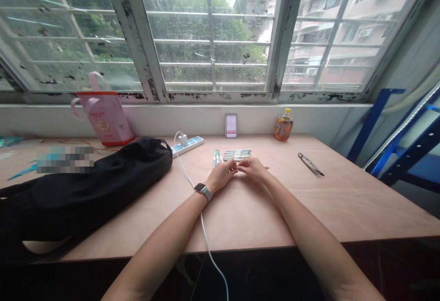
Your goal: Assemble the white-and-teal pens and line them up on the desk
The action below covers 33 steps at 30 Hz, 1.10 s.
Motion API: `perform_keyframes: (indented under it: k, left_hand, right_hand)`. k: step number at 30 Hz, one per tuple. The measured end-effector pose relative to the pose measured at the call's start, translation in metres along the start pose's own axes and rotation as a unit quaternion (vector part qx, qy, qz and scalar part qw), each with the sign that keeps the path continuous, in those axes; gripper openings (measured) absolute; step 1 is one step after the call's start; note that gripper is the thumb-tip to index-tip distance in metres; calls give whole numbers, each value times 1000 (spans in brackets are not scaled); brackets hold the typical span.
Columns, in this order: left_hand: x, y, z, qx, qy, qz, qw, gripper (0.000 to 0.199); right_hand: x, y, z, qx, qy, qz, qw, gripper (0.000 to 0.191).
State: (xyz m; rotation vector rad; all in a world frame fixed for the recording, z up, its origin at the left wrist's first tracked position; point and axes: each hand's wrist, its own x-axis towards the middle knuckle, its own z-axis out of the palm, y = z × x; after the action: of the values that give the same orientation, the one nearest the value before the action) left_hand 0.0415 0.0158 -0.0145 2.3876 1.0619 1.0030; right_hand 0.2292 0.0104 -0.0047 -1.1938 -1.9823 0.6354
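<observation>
A few pens [215, 158] lie just beyond my left hand [223, 173]; its curled fingers, near the pen row [238, 153], meet those of my right hand [253, 169]. I judge this fine handling, calling next for steadiness; what they pinch, if anything, I cannot tell.

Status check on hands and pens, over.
Left hand and right hand close together, grip unclear. Pens lie just beyond. White cable runs under left forearm.

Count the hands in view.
2. The left hand, with a watch on its wrist, is just nearer than the row of pens; the right hand is beside it, fingertips close together. No other hand shows.
</observation>
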Motion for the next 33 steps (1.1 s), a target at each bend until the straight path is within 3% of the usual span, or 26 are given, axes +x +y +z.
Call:
perform_keyframes:
  k: [12,17,20,23,27,33]
  left_hand:
    - [0,1,1,0,3,-9,1000,11]
    - [-1,1,0,-21,-21,-25,999,11]
    - [-1,0,0,-4,-41,-45,998,16]
    - [0,0,-1,38,-40,-60,997,10]
    - [1,0,-2,70,-28,-74,994,9]
    - [0,-3,-1,98,-2,-82,992,12]
  right_hand:
    - [1,3,3,-45,-2,10,999,21]
    - [1,2,2,-82,7,17,996,22]
    - [2,2,-5,-129,42,51,989,15]
    - [1,4,-16,-217,74,95,969,18]
    - [-3,9,-24,-284,34,173,942,19]
    - [-4,20,-24,-215,29,129,968,12]
